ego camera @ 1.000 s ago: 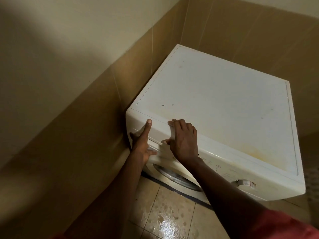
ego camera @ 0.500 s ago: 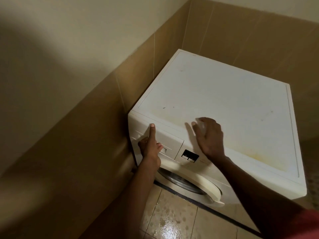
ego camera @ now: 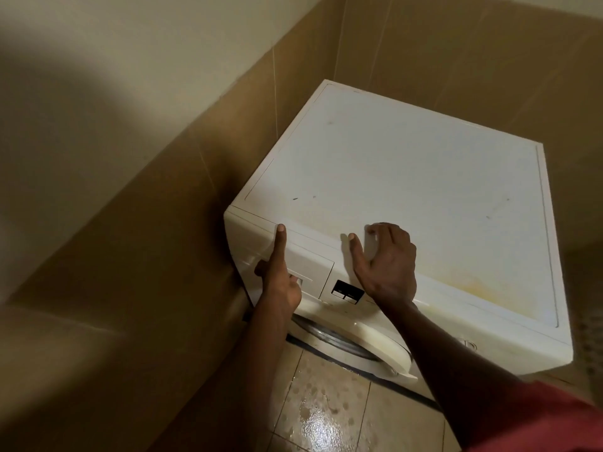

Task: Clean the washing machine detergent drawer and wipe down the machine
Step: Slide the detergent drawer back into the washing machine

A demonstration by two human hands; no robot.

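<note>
Hooking curled fingers of left hand (ego camera: 280, 282) into closed white plastic detergent drawer (ego camera: 308, 260), 9 o'clock of relaxed right hand (ego camera: 386, 265) over stained white washing machine (ego camera: 424, 190), person is risking jamming it by pulling crooked.

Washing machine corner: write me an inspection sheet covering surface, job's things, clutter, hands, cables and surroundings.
Surface: washing machine top is white, with a yellowish stain near the front edge and a few dark specks.
Job's things: detergent drawer looks closed; round door below looks ajar; no cloth seen.
Clutter: nothing seen.
Hands: left hand is on the drawer front, one finger straight up, the others curled at its recess; right hand is loosely curled over the top's front edge, holding nothing.
Cables: nothing seen.
Surroundings: tan tiled walls on two sides; wet, glossy floor tiles.
</note>
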